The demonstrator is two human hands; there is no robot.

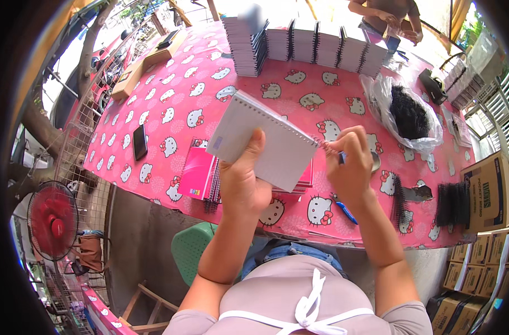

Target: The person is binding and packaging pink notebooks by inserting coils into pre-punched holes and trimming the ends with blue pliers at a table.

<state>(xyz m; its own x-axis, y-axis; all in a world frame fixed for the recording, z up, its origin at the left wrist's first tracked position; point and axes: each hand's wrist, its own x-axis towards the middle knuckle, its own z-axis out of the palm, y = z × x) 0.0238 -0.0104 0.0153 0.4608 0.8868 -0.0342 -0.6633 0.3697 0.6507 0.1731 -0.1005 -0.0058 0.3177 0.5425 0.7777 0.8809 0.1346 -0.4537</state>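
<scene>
My left hand (245,181) is closed on a white notepad (274,142), thumb on its face, holding it tilted above the table. A row of punched holes runs along the notepad's upper edge. At its right corner my right hand (350,164) has its fingers pinched around the end of a thin spiral coil (320,142), which meets the last holes. Most of what those fingers grip is hidden. Below the notepad lie pink-covered spiral notebooks (197,174), partly covered by my left hand. A blue pen-like tool (345,212) rests near my right wrist.
Stacks of bound notebooks (304,44) line the far side; another person (384,17) stands beyond. To the right are a plastic bag of black coils (409,114), loose black coils (453,204) and a cardboard box (483,192). A phone (140,142) lies left, near a red fan (52,220).
</scene>
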